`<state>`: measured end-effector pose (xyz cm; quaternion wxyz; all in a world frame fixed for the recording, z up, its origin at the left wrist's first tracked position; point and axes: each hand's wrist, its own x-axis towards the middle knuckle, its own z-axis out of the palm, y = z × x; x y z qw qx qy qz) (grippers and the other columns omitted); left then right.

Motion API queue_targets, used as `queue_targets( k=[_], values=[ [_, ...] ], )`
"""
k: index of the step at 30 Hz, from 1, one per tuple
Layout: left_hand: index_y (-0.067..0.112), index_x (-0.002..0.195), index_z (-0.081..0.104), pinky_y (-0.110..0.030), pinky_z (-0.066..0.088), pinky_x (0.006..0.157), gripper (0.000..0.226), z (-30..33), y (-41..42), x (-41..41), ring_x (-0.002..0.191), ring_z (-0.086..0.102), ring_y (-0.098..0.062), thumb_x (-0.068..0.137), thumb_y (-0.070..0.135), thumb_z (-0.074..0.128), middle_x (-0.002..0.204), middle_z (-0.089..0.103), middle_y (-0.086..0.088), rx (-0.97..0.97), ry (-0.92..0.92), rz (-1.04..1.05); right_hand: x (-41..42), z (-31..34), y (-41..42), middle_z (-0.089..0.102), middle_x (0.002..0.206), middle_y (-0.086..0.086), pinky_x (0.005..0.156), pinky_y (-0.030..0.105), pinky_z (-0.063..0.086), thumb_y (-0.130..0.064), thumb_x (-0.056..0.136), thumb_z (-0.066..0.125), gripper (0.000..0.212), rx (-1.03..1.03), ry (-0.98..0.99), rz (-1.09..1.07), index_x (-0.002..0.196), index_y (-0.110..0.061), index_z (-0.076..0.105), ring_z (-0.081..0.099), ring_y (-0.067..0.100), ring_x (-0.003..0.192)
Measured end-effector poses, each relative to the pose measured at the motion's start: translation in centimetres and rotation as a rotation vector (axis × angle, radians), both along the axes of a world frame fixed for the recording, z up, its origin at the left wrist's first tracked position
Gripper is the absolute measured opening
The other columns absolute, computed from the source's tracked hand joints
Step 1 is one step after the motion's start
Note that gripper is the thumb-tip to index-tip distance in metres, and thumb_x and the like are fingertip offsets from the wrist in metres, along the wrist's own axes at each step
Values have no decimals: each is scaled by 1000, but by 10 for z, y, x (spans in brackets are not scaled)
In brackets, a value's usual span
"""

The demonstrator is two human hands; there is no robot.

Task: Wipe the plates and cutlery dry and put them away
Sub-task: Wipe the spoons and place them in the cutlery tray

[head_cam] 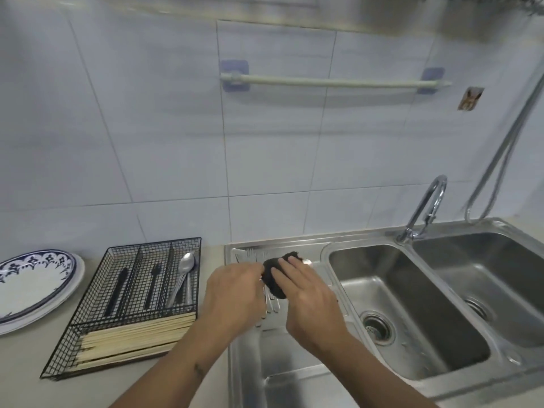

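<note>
Two stacked white plates with blue floral rims [35, 287] sat left of a black wire cutlery tray [129, 307] holding two silver spoons [184, 278]. Several steel forks [253, 256] lay on the sink's draining board [294, 354]. The right hand [306, 298] gripped a black cloth [272, 279] curled around cutlery; the left hand [232, 298] pinched its handle end.

Bare counter [212, 375] between the wire tray [129, 304] and drainboard [282, 357] lies open, while the tap [424, 213] and hose [500, 160] crowd the 2 basins' back edge.
</note>
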<state>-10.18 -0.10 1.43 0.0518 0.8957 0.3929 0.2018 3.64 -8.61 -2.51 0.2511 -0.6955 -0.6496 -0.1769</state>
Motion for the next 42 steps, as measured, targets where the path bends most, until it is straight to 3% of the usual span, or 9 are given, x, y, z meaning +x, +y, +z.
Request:
queue_targets(
  k=[6,11,15,22,26,30,34,37,42],
  values=[
    [32,113,63,-31,43,82,22,-3,-9,-5,99,62,-16,98,34,46,108,68,11,-47,6,35,15,7,-10,67,124,0,100,41,50,-6,63,74,55,-96,73,-102,118,-15,69,56,27,124],
    [32,115,64,-31,42,84,24,4,-11,-9,102,62,-16,99,35,47,110,69,11,-52,-55,28,5,8,-20,62,132,4,110,40,40,-11,77,56,50,-88,24,8,126,-10,63,50,26,130],
    [31,111,62,-32,41,81,21,1,-16,-13,97,62,-17,100,33,44,106,68,9,-39,41,-6,15,17,-25,67,119,-1,93,39,53,-25,76,33,54,-94,189,-137,114,-16,70,60,24,115],
    [29,113,66,-35,29,75,31,-10,-9,-33,97,60,-19,96,19,43,105,60,8,-46,243,-51,41,29,-37,67,113,2,83,34,49,6,78,54,48,-7,461,-418,118,-16,68,62,27,100],
    [29,115,67,-35,27,76,45,-4,-13,-31,99,59,-19,85,18,35,105,60,9,-19,256,-121,21,27,-28,66,120,6,94,39,51,-2,76,48,50,31,262,-266,122,-10,66,61,30,107],
    [31,107,66,-34,32,82,30,12,-17,-24,98,57,-16,93,21,42,99,59,11,0,198,-133,-17,16,-31,59,132,7,101,42,48,-14,82,38,52,-38,153,30,130,-10,60,57,26,118],
    [27,93,73,-32,43,77,19,16,-8,-34,85,59,-10,96,25,54,88,64,14,-260,72,-139,-23,10,-46,61,131,6,97,41,52,-16,84,38,49,26,188,82,125,-8,63,59,25,117],
    [28,82,75,-21,40,59,24,17,-8,-38,61,55,1,95,19,57,63,64,21,-577,-28,-154,-8,4,-53,61,129,2,85,40,58,-17,82,37,52,99,265,-41,127,-11,63,63,23,109],
    [15,85,77,-9,34,49,25,17,-7,-31,49,49,5,96,10,55,51,60,21,-772,-124,-197,-11,3,-53,58,137,7,102,39,48,-5,83,34,54,112,136,40,127,-11,65,53,26,128]
  ],
)
